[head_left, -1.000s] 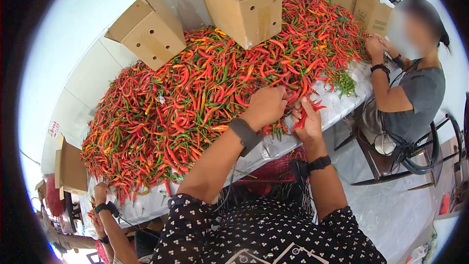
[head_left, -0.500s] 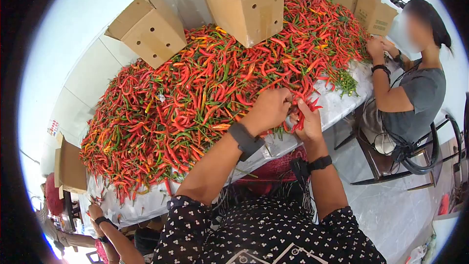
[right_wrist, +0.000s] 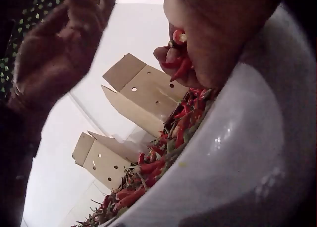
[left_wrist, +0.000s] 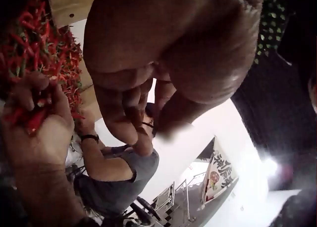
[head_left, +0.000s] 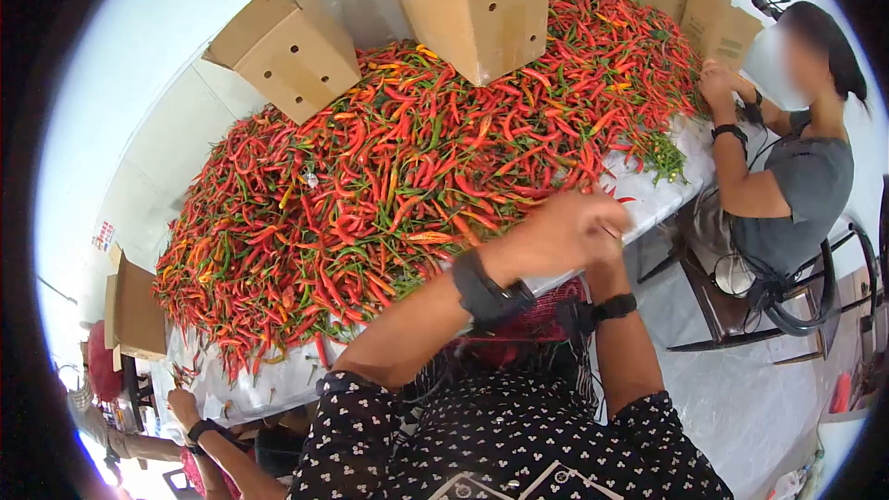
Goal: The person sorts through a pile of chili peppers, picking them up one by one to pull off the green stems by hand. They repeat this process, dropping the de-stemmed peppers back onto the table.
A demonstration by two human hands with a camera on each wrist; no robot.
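In the head view my left hand (head_left: 588, 231), blurred, passes in front of my right hand and hides most of it. Its fingers hang loosely bent in the left wrist view, the thumb apart from them, with nothing seen between. My right hand (right_wrist: 223, 34) curls round several red chillies (right_wrist: 182, 68); one shows a pale, cut-looking end. The left wrist view also shows red chillies (left_wrist: 34, 120) in that palm. Both hands are over the near edge of a table heaped with red, orange and green chillies (head_left: 398, 167).
Two cardboard boxes (head_left: 287, 56) (head_left: 505, 28) stand behind the heap, with another carton (head_left: 139, 310) at its left end. A person in grey (head_left: 787, 176) sits at the right, hands at the pile. Another person's hand (head_left: 182, 403) is at lower left. Green stems (head_left: 665, 159) lie near the right edge.
My left hand has left the heap beside the right hand and swung right, across and above it. The right hand still holds its chillies. The head view has shifted slightly.
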